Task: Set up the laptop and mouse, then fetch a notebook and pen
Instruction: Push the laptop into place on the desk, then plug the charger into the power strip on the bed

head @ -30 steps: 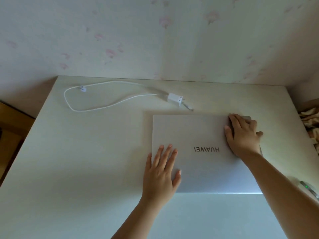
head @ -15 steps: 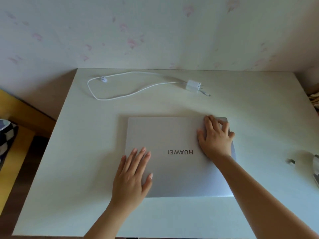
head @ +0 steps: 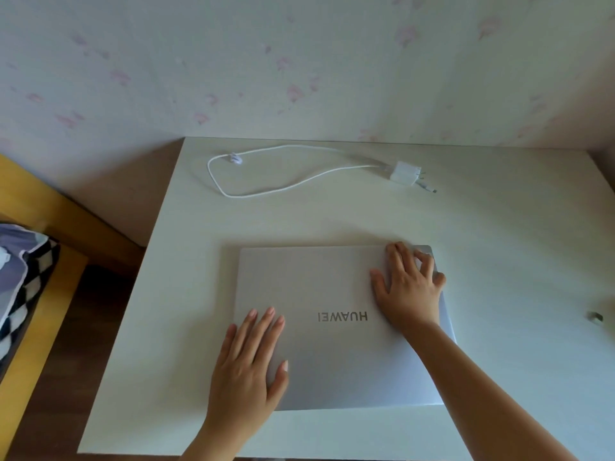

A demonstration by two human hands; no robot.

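Note:
A closed silver laptop (head: 329,287) lies flat in the middle of the white table (head: 499,247), its logo upside down to me. My left hand (head: 249,364) rests palm down on the lid's near left part, fingers spread. My right hand (head: 409,287) lies on the lid's far right corner, fingers curled over the far edge. No mouse, notebook or pen is clearly visible.
A white charger brick (head: 404,173) with a looped white cable (head: 266,191) lies at the table's back. A small grey object (head: 595,317) sits at the right edge. A yellow wooden frame (head: 43,294) and checkered fabric (head: 23,284) stand left of the table.
The view has shifted, so the table and laptop appear further right and lower. Both hands stay on the lid in the same places. The laptop remains closed.

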